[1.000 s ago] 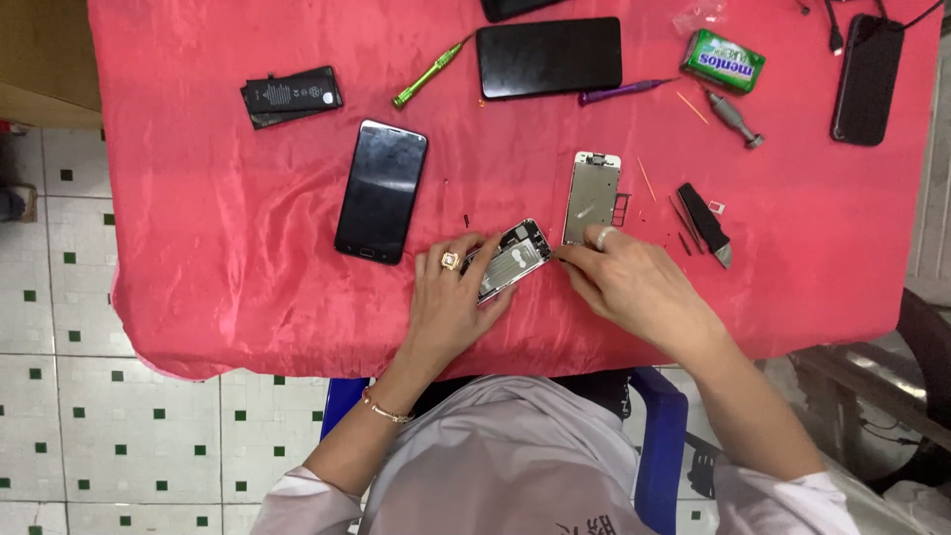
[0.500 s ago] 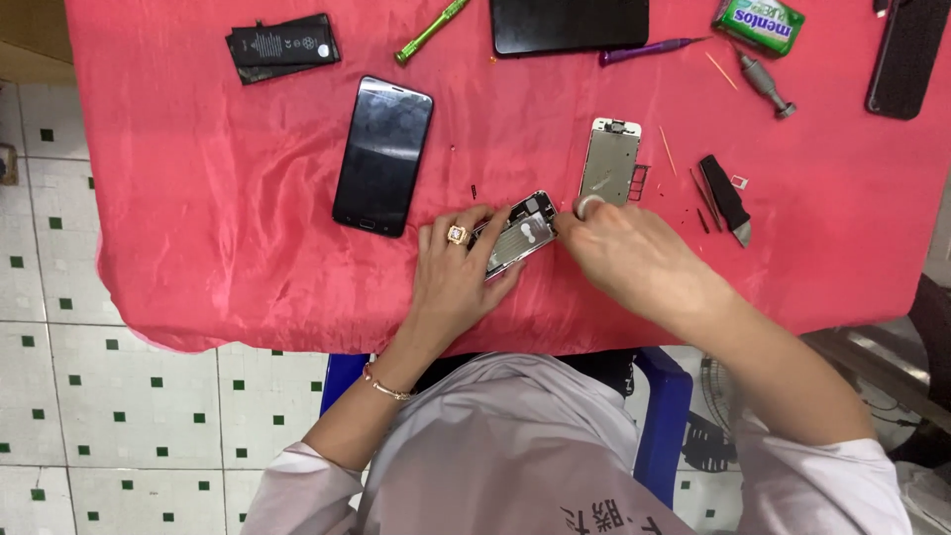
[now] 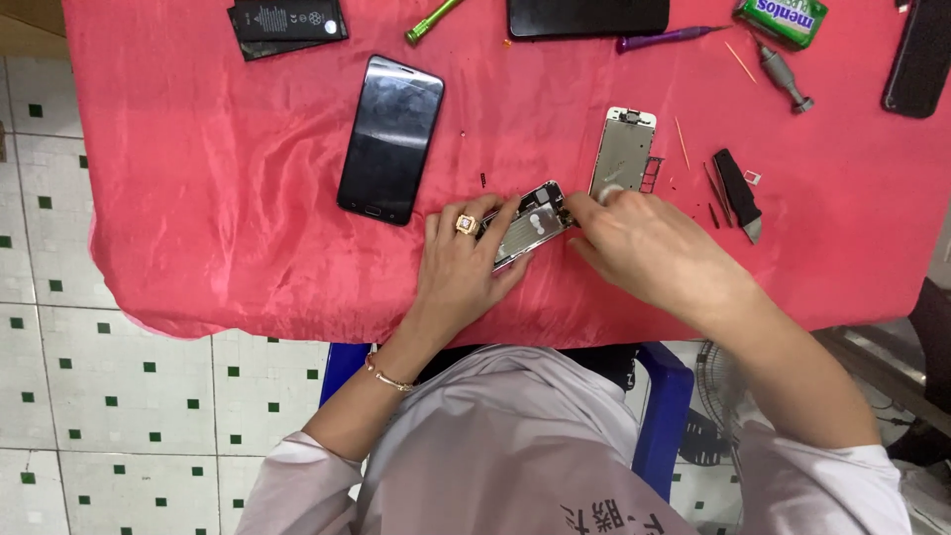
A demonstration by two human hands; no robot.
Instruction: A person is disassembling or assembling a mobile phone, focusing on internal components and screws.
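The open phone shell [image 3: 525,226] lay near the middle of the red bench [image 3: 198,198], tilted, with its shiny inside facing up. The left hand [image 3: 461,267] was clamped on its lower end, fingers curled round the edges. The right hand [image 3: 649,248] was pinched together at the shell's top corner; I could not tell if it held a tiny part. At 1 o'clock from the shell, just beside it, lay a silver phone frame [image 3: 624,149]. At 10 o'clock lay a dark phone [image 3: 391,139]. At 3 o'clock, past the right hand, lay a black pry tool [image 3: 738,193]. Far off at 11 o'clock lay a black battery [image 3: 287,22].
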